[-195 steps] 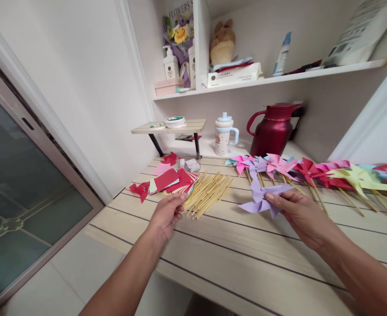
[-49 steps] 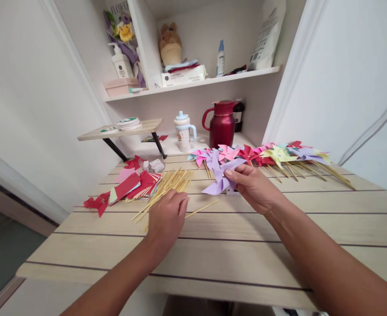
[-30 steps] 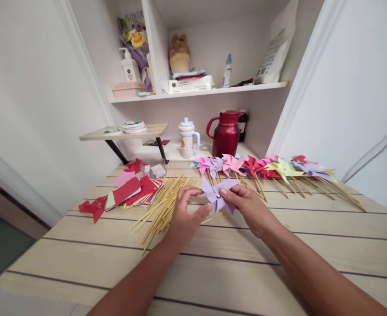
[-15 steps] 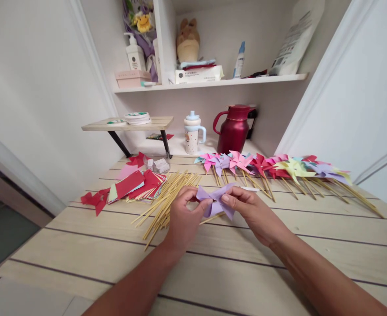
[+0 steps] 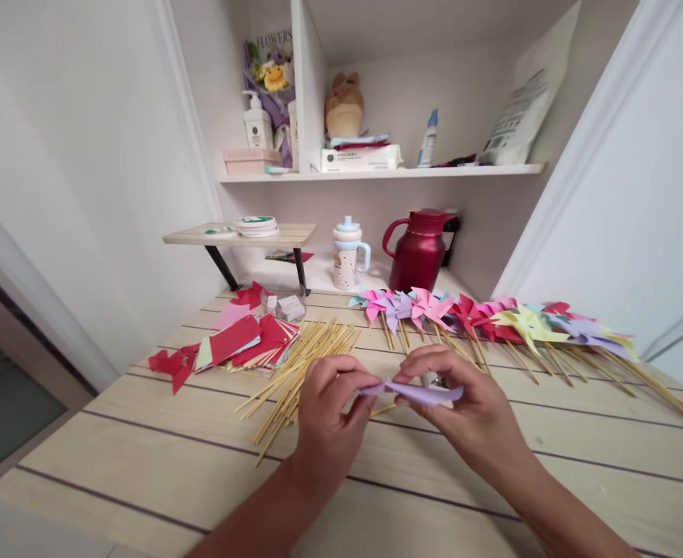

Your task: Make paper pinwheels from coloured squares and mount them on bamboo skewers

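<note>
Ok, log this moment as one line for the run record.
left hand: pinching purple pinwheel | right hand: holding same pinwheel, edge-on | wooden sticks: loose pile left of hands | finished pinwheels: row behind hands on table

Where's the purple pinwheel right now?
Centre of the head view: purple pinwheel held flat between left hand and right hand, just right of the stick pile.

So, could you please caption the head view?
Both hands hold a purple paper pinwheel edge-on above wooden sticks.

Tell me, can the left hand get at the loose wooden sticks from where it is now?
Probably yes: the wooden sticks lie just beside the left hand, nothing between, but it pinches the purple pinwheel.
</note>
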The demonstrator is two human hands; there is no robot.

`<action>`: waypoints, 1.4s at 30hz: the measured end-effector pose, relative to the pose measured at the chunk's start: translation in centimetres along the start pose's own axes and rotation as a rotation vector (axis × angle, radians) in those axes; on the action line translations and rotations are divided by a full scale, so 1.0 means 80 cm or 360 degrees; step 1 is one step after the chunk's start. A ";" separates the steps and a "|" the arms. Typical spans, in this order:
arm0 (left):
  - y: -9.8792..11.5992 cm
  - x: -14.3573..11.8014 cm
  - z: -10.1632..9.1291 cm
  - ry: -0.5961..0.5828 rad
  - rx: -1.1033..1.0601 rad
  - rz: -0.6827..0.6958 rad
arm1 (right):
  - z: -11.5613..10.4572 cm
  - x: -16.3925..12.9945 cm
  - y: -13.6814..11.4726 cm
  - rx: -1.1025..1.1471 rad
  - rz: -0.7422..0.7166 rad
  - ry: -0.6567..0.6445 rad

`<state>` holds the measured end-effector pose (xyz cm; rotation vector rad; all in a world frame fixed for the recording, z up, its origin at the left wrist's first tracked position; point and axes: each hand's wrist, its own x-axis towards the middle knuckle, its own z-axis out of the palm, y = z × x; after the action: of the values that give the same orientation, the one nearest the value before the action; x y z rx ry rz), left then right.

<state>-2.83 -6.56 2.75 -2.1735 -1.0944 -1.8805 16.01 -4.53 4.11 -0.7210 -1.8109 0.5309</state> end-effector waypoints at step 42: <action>0.021 0.004 -0.015 -0.0041 0.0149 0.0525 | -0.003 0.000 -0.008 -0.0243 -0.0589 0.0072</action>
<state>-2.90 -8.22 3.97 -2.1716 -0.7520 -1.6303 16.14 -4.97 4.60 -0.4767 -1.8986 0.1320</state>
